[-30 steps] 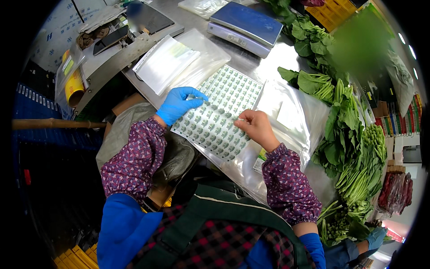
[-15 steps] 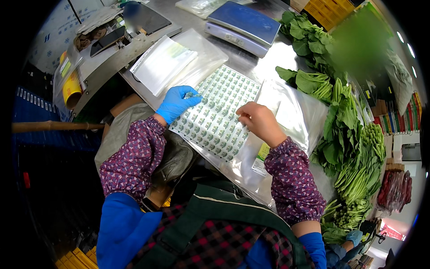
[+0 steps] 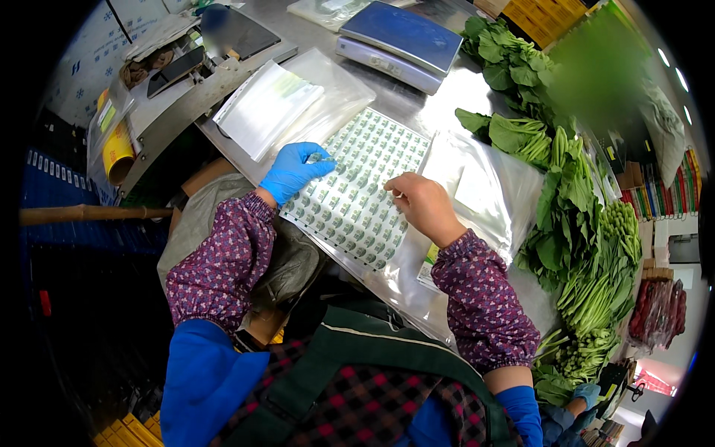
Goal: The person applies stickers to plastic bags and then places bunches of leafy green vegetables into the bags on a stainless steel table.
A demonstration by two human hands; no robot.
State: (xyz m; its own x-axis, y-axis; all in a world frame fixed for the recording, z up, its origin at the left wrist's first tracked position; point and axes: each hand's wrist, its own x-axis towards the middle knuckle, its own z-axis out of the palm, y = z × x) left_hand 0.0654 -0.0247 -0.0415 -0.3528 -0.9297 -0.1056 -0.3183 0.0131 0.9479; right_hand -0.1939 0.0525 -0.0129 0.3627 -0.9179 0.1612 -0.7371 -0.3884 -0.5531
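A white sheet covered in rows of small green stickers (image 3: 363,197) lies on the metal table in front of me. My left hand (image 3: 293,173), in a blue glove, is over the sheet's left side. Its thumb and forefinger pinch a small green sticker (image 3: 316,158). Over the right part of the sheet hovers my bare right hand (image 3: 428,207), fingers curled and tips close together. Whatever may be between those fingertips is too small to make out. Right of the sheet lie clear plastic bags (image 3: 514,186), and a green-and-white label card (image 3: 428,270) is partly behind my right sleeve.
A blue-topped scale (image 3: 402,33) stands at the back of the table. Leafy green vegetables (image 3: 570,231) line the right side. More clear bags with white paper (image 3: 272,104) lie at the left, near a metal machine (image 3: 201,86). A co-worker's gloved hand (image 3: 587,395) shows at lower right.
My right hand has moved slightly left, further over the sticker sheet. My left hand stays where it was, still pinching the sticker.
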